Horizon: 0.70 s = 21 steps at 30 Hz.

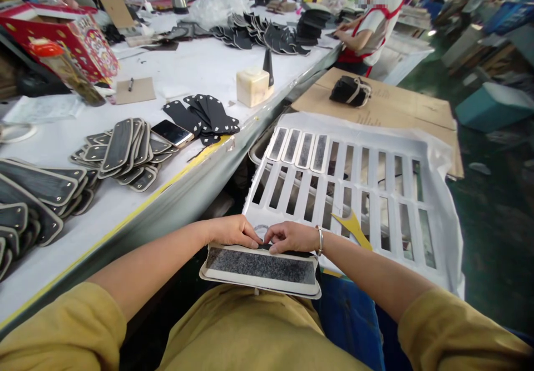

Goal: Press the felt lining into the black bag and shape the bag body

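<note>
Close to my body is a flat rectangular panel [261,265] with a pale rim and a dark speckled middle. At its far long edge, my left hand [233,231] has thumb and fingers closed on a dark strip. My right hand [294,236], with a bangle at the wrist, pinches the same edge just beside it. The fingertips of both hands nearly meet, and what lies exactly between them is partly hidden. A white slotted tray [304,193] stands beyond my hands to the right. Several similar panels [320,153] fill slots at its far left.
A yellow forked piece [354,229] lies on the tray. The long white table [179,73] on the left bears stacked dark panels [119,146], a phone [172,133], black strips [212,114] and a cream block [252,87]. A co-worker [371,31] stands at its far side.
</note>
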{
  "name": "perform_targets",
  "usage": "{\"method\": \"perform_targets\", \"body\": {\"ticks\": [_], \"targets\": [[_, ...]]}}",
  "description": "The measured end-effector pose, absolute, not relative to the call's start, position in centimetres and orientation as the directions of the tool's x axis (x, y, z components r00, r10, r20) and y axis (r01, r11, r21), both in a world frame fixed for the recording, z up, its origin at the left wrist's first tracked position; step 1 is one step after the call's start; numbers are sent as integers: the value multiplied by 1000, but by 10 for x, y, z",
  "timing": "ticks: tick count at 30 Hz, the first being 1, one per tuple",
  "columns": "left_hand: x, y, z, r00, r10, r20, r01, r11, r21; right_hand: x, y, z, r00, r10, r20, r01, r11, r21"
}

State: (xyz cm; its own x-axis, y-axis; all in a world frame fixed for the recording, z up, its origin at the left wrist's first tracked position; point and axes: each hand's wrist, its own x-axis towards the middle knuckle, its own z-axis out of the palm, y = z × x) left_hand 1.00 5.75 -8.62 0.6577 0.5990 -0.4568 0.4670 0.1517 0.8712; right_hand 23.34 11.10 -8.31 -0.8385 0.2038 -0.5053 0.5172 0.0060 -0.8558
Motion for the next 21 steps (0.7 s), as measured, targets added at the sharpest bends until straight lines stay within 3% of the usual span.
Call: {"method": "perform_targets", "body": {"ticks": [12, 21], "targets": [[-11, 52, -77, 617, 606, -501, 533, 146, 833, 196, 104, -92, -816, 269, -512, 550, 85, -831], [-29, 43, -65, 528, 640, -559, 616, 165, 770, 234, 113, -82, -814, 209, -543, 567, 77, -820]]}}
